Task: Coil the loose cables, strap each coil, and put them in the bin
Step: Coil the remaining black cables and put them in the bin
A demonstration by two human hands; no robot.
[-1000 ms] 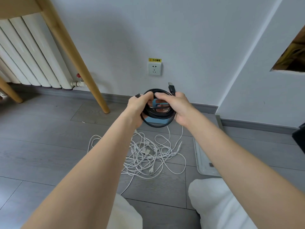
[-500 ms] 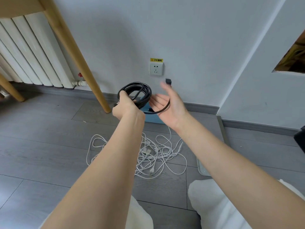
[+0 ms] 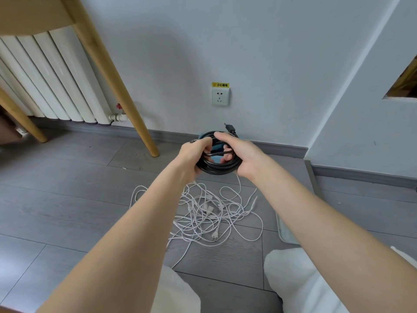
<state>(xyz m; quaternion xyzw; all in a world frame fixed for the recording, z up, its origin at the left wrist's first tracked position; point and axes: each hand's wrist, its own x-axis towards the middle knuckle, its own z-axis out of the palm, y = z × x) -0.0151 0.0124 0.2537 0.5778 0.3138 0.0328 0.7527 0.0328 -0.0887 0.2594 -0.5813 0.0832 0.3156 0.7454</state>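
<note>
Black and smooth-jacketed, the cable coil (image 3: 217, 167) is a thick round bundle of several loops, held up in the air in front of the wall, above the floor (image 3: 67, 199). The left hand (image 3: 191, 157) grips its left side with fingers curled round the strands, and the right hand (image 3: 242, 158) grips the right side, thumb over the top and fingers wrapped through the middle. One stiff end with a black plug (image 3: 229, 127) sticks up behind the right hand; its shape is too small to make out. Through the coil's centre and just behind its top edge shows a patch of something blue (image 3: 217, 146), mostly hidden by the hands and cable, so what it is cannot be told.

Below the hands, thin white cables (image 3: 209, 213) lie in a loose tangle of overlapping loops on the floor, with small white plugs and a two-pin plug among them; how many separate cables there are cannot be told. To their right, a pale flat tray-like piece (image 3: 284, 231) is largely covered by the right forearm. The floor is grey wood-grain plank, matt. A slanted round wooden leg (image 3: 126, 91) of light timber stands to the left, with a ribbed white radiator (image 3: 52, 82) behind it. On the white wall sits a white socket (image 3: 220, 97) under a yellow label. White fabric covers the knees (image 3: 300, 281) at the bottom edge.
</note>
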